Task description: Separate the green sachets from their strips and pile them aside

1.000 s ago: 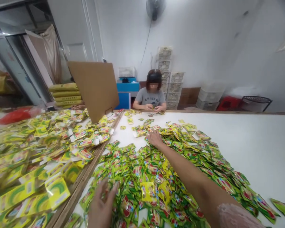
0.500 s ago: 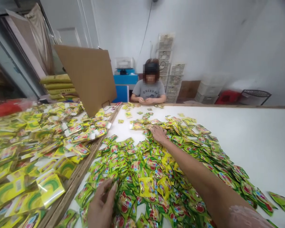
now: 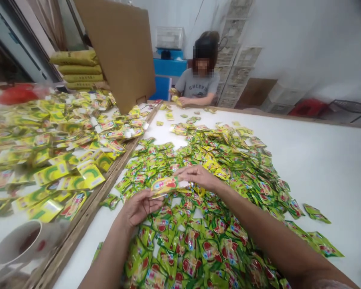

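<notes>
A small yellow and green carton [image 3: 164, 185] with a red picture is held level above the packets. My left hand [image 3: 140, 206] pinches its left end, with the other fingers curled below. At the carton's right end, by a white flap, the fingers of my right hand [image 3: 196, 176] are closed; that end is partly hidden by them. Beneath both hands spreads a heap of shiny green sachets [image 3: 192, 245] with red fruit pictures. A few yellow sachets [image 3: 212, 163] lie among them.
A wooden strip [image 3: 108, 188] divides the white table [image 3: 303, 156]. Left of it lie many yellow cartons [image 3: 52, 174] and a white mug [image 3: 21, 245] with dark liquid. A cardboard panel [image 3: 123, 52] stands behind. Across the table, a person [image 3: 200, 82] handles small yellow items.
My right hand has come back from the far side of the heap to meet my left hand, which has risen. A carton is now between them. The view has tilted downward.
</notes>
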`<act>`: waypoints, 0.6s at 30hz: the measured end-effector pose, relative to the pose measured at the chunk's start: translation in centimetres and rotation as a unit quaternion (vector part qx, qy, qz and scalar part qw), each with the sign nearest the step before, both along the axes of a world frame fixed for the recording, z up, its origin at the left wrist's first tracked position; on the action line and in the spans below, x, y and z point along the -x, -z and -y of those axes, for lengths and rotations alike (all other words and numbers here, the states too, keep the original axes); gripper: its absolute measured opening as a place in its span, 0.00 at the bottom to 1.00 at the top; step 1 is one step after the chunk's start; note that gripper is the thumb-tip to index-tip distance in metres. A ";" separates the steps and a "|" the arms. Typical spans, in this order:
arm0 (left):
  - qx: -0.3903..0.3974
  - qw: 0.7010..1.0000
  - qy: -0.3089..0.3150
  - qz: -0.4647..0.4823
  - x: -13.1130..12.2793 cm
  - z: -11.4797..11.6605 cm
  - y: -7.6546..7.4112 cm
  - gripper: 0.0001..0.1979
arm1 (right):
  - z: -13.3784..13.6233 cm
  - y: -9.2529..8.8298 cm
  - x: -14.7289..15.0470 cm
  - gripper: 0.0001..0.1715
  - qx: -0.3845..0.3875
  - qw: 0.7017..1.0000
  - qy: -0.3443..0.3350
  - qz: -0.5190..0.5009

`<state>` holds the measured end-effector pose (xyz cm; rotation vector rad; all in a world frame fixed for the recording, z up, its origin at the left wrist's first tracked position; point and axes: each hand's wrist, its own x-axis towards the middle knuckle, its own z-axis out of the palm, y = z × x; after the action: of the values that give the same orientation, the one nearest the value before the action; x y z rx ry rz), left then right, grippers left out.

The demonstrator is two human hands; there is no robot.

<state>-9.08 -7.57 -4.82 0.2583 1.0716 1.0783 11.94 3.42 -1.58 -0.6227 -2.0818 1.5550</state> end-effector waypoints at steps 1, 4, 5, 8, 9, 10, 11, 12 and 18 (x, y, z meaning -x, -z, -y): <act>-0.002 1.000 0.008 -0.010 -0.1 0.5 0.2 0.11 | 0.2 0.6 0.0 0.20 0.010 1.000 -0.008 0.008; -0.027 0.996 0.008 -0.083 -0.4 1.8 0.4 0.17 | 1.0 2.4 0.2 0.18 -0.045 0.991 0.069 0.107; -0.038 0.992 0.007 -0.123 -0.4 2.2 0.4 0.18 | 1.2 3.1 0.2 0.18 -0.099 0.974 0.122 0.167; -0.083 0.960 -0.005 -0.268 -0.3 3.2 0.4 0.18 | 2.0 4.9 0.1 0.24 -0.248 0.886 0.221 0.323; -0.101 0.944 -0.015 -0.315 -0.2 3.5 0.4 0.18 | 2.3 5.4 0.0 0.25 -0.271 0.871 0.226 0.342; -0.117 0.927 -0.022 -0.355 0.0 3.7 0.5 0.18 | 2.6 5.7 -0.2 0.24 -0.280 0.867 0.230 0.343; -0.128 0.913 -0.022 -0.386 0.1 3.9 0.5 0.18 | 3.0 6.0 -0.3 0.21 -0.281 0.872 0.235 0.325; -0.137 0.902 -0.018 -0.410 0.3 4.0 0.6 0.19 | 3.4 6.0 -0.3 0.17 -0.277 0.881 0.246 0.293; -0.160 0.898 -0.040 -0.408 -0.3 4.6 1.2 0.24 | 5.9 5.0 -0.4 0.21 -0.087 0.933 0.332 0.111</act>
<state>-8.79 -12.14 -6.02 1.0058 1.6481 1.2493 12.34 -2.47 -6.54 -1.3155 -1.8393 0.9353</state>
